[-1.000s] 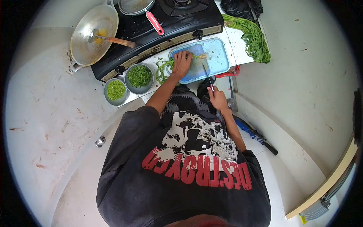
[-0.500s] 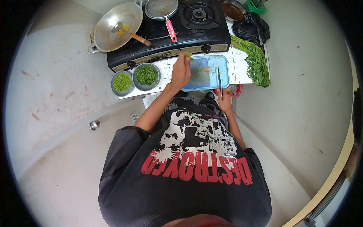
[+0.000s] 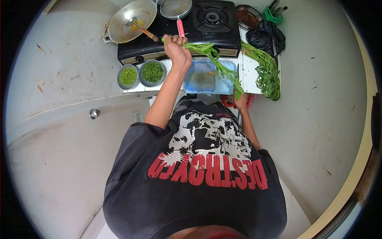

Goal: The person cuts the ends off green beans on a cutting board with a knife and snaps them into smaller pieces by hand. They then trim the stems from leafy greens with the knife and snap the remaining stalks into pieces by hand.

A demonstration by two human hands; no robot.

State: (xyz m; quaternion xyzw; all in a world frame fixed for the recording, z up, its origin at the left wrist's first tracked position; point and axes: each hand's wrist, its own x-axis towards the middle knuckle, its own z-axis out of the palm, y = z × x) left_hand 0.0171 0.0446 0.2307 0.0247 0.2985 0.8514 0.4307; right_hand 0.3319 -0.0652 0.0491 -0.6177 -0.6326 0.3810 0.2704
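My left hand (image 3: 177,51) is closed round the stems of a leafy green stalk (image 3: 217,61), raised over the front edge of the stove. The stalk slants down to the right across a blue tray (image 3: 191,88), its leafy tip in front of my right hand (image 3: 241,104). That hand is low at the tray's right corner, closed on a knife (image 3: 238,71), whose narrow blade points up beside the tray; leaves partly cover the fingers. A small pale root piece (image 3: 211,73) lies in the tray.
Left of the tray are bowls of chopped light-green (image 3: 127,75) and dark-green pieces (image 3: 152,71). A wok (image 3: 119,27) and a red-handled strainer (image 3: 180,28) rest on the stove (image 3: 159,49). Bundled greens (image 3: 267,75), a black bag (image 3: 266,38) and a green basket (image 3: 274,16) stand right.
My left hand has moved up and left, and a long leafy stalk now stretches from it. My right hand and the knife have shifted slightly right and down.
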